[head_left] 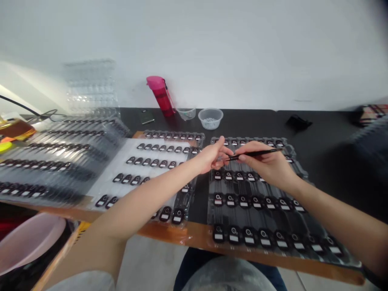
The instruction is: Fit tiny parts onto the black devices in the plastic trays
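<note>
My right hand (269, 163) grips slim black tweezers (254, 153), held almost level with the tip pointing left. That tip meets the fingers of my left hand (216, 157), which is turned palm up with its fingers curled and thumb raised. Whatever lies in the left fingers is too small to make out. Both hands are over the far part of a clear plastic tray (242, 214) on the right, which holds rows of small black cases (249, 235) with a ring mark and a white patch. My right hand hides some cases.
Left of it, another tray (189, 198) bears similar cases and a white sheet (104, 178). Further left are stacked filled trays (75, 161). Behind stand a pink bottle (163, 97), a clear cup (186, 114) and a bowl of tiny pieces (210, 119). A pink basin (33, 238) is lower left.
</note>
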Motion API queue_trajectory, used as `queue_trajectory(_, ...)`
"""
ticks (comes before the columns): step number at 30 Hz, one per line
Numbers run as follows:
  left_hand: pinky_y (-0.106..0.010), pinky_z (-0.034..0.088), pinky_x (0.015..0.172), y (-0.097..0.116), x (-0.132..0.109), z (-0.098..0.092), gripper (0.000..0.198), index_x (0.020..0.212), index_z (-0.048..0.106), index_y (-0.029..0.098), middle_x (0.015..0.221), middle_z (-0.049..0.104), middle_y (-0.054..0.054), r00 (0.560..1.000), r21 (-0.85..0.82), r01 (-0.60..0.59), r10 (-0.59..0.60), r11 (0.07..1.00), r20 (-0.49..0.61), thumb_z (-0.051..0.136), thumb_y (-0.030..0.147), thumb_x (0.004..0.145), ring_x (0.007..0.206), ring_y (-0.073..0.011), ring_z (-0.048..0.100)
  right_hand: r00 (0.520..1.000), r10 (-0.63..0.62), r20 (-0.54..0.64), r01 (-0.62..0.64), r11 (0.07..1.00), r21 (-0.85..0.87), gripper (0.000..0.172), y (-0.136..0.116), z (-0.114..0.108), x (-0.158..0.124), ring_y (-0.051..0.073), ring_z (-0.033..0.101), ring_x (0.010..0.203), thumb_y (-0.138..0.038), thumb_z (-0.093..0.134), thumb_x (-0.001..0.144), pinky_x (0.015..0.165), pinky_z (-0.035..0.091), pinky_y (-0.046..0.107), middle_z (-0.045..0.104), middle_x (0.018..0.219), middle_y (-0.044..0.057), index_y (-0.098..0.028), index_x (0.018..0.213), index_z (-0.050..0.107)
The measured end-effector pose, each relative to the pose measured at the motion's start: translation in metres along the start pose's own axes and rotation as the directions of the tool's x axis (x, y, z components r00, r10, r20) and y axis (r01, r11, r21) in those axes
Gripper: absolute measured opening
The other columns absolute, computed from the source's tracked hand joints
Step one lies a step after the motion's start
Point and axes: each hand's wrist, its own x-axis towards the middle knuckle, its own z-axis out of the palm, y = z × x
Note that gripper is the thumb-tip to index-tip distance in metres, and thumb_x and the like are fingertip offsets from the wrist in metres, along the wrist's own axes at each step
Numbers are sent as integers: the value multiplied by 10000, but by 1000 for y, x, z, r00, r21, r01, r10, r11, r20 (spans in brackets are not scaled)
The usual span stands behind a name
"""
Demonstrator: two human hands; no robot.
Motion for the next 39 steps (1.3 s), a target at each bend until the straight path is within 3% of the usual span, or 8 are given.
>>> queue_trajectory(12, -180, 165, 355, -5, 0, 0, 562, 779, 573, 127, 531, 543, -31, 998, -38, -43, 41, 998, -54, 299, 606, 886, 313, -42, 321, 996, 84, -3, -84, 993, -84, 103, -9, 12, 5, 167, 645, 837, -255, 629, 815, 742, 540, 274, 684, 914, 45, -210, 872, 701)
queue_trajectory(18, -186, 163, 355, -6, -2, -1, 558, 775, 581, 124, 548, 557, -35, 997, -99, -63, 57, 993, -58, 309, 598, 887, 304, -38, 314, 999, 38, -18, -38, 998, -45, 113, -3, 15, 6, 167, 644, 820, -268, 629, 818, 746, 539, 291, 679, 905, 46, -209, 885, 698)
queue_trajectory(27, -177, 162, 348, -8, -2, -6, 495, 797, 567, 126, 565, 593, -67, 998, -120, -60, 58, 991, -22, 303, 528, 916, 321, -51, 336, 995, -101, -13, 99, 988, -117, 109, -9, 15, 7, 157, 632, 814, -249, 618, 830, 728, 525, 280, 681, 873, 36, -225, 899, 698)
queue_trajectory(33, -173, 158, 350, -9, -3, -9, 370, 778, 517, 132, 551, 585, -53, 999, -65, -1, -2, 998, -52, 374, 442, 921, 328, -50, 336, 993, -115, -19, 110, 983, -150, 98, -9, 8, 9, 149, 626, 794, -197, 623, 819, 687, 516, 260, 670, 873, 42, -211, 889, 689)
queue_trajectory(39, -162, 145, 350, -8, -7, -6, 265, 687, 508, 125, 530, 516, -3, 998, 13, -33, 34, 999, -46, 480, 299, 885, 333, -27, 331, 986, -167, 9, 164, 959, -230, 109, -9, 4, 9, 165, 622, 796, -212, 604, 830, 707, 509, 289, 675, 867, 51, -212, 898, 689)
